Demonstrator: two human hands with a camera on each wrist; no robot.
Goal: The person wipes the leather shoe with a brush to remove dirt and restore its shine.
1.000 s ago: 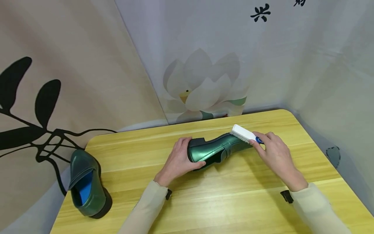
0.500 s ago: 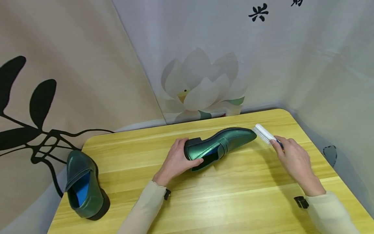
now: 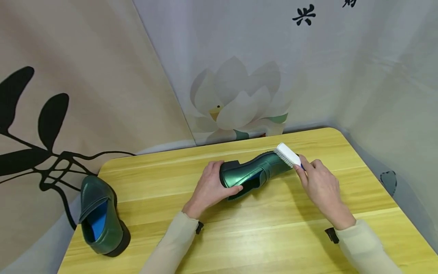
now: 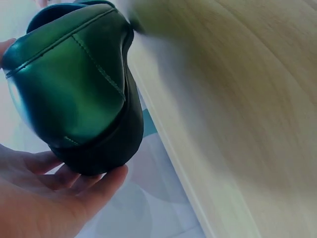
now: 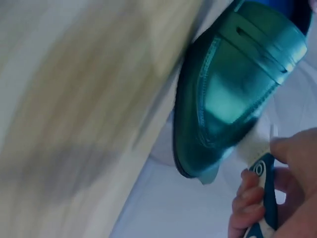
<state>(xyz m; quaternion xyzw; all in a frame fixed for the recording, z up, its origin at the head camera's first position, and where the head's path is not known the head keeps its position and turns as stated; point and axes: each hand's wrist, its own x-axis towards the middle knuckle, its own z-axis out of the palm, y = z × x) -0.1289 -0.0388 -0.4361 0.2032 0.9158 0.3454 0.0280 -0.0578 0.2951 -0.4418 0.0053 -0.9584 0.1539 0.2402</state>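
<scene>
My left hand (image 3: pixel 213 186) grips a green leather loafer (image 3: pixel 248 173) by its heel, thumb over the opening and fingers behind the black heel. The shoe lies tilted on its side, toe pointing right. In the left wrist view the loafer's back (image 4: pixel 74 89) faces the camera, fingers under its heel. My right hand (image 3: pixel 321 186) holds a white brush (image 3: pixel 288 154) with a blue-marked handle, its bristles against the shoe's front part. In the right wrist view the brush handle (image 5: pixel 265 191) sits in the curled fingers, its blurred head beside the loafer's toe (image 5: pixel 218 114).
A second green loafer (image 3: pixel 104 219) with a blue insole stands at the left edge of the wooden table (image 3: pixel 273 236). Behind the table hangs a pale curtain (image 3: pixel 239 76) printed with a lotus and dark leaves.
The brush moved right, off the toe tip, half a second ago, and is now back left on the shoe's front. The left hand keeps its hold on the heel.
</scene>
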